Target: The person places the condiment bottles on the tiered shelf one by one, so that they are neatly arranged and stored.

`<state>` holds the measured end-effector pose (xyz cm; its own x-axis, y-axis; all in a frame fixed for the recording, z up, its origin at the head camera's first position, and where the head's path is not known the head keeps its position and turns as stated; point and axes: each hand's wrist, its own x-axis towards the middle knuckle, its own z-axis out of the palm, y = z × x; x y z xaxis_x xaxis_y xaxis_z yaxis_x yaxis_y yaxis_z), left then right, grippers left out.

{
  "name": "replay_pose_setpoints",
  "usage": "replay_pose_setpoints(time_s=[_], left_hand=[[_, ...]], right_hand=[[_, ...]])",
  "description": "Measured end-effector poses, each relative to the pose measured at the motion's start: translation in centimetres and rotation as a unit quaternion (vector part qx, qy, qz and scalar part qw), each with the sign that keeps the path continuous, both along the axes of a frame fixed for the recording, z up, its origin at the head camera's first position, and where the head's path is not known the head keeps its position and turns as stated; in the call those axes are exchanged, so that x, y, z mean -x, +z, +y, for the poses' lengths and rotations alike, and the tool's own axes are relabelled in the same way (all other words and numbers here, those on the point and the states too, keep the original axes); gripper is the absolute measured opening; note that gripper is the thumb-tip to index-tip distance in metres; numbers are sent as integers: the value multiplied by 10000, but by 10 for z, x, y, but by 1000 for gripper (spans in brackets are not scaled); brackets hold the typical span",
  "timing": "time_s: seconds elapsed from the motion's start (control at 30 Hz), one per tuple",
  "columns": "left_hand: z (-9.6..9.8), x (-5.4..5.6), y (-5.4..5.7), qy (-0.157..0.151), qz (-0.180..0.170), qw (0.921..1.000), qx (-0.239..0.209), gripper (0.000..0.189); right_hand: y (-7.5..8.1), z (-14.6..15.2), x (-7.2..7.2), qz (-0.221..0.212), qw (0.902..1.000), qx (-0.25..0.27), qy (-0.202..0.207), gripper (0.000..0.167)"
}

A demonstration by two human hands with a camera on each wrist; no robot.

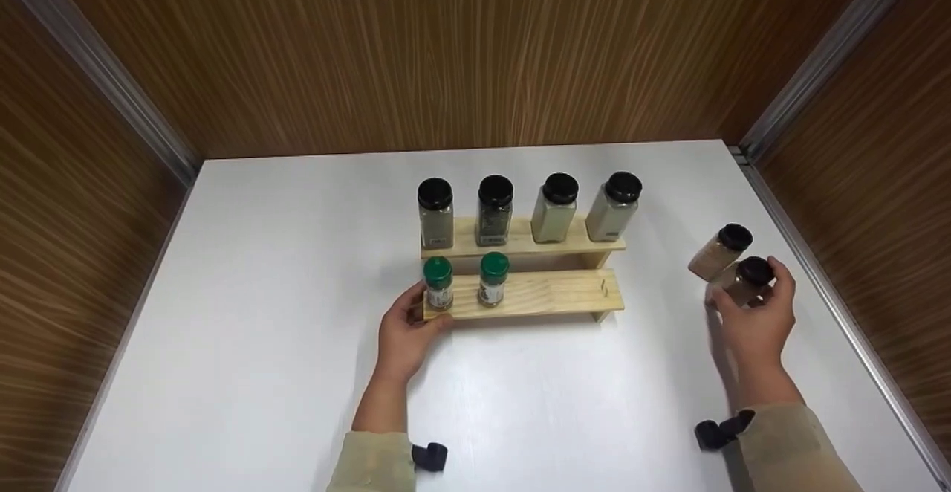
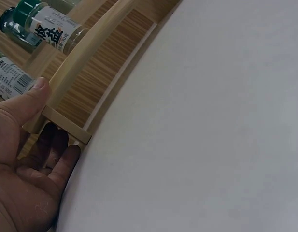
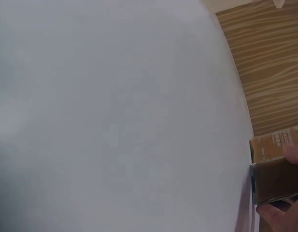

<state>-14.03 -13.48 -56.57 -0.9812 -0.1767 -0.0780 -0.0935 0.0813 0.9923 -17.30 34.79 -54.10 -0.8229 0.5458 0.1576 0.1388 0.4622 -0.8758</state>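
A two-tier wooden spice rack (image 1: 553, 293) stands on the white table. My left hand (image 1: 403, 340) grips the left end of its lower shelf. In the left wrist view the thumb (image 2: 35, 94) lies against the shelf edge and the other fingers curl below the end. Two green-capped spice bottles (image 1: 492, 284) stand on the lower shelf, the left one beside that hand. Off to the right, my right hand (image 1: 758, 328) holds a black-lidded spice jar (image 1: 735, 287) with brown contents, thumb and fingers on opposite sides. Another black-lidded jar (image 1: 717, 254), with pinkish contents, stands just behind it.
Several black-lidded jars (image 1: 554, 213) stand in a row on the upper shelf. A wood-grain panel (image 1: 461, 53) rises along the table's back edge, with more panels at both sides. A metal rail (image 1: 839, 306) runs along the right edge, close to the right hand.
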Motion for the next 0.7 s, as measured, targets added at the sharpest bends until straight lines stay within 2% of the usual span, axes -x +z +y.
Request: replay_pose_setpoints(time_s=[0.2,0.3,0.53,0.7], left_hand=[[0,0,0,-19,17,10000,52,72],[-1,0,-2,-30,41,10000,-16,72],[-1,-1,-2,-9,69,10000,-67,71],[-1,0,-2,-51,146,9999,-77,71]], right_hand=[[10,-18,-11,-225,9991,34,350,92],[16,-29,-14,-189,9979,3,622,93],[28,-54,-17,543,9929,-174,1046,97],[36,-73,-17,1332,9824,71,1307,93]])
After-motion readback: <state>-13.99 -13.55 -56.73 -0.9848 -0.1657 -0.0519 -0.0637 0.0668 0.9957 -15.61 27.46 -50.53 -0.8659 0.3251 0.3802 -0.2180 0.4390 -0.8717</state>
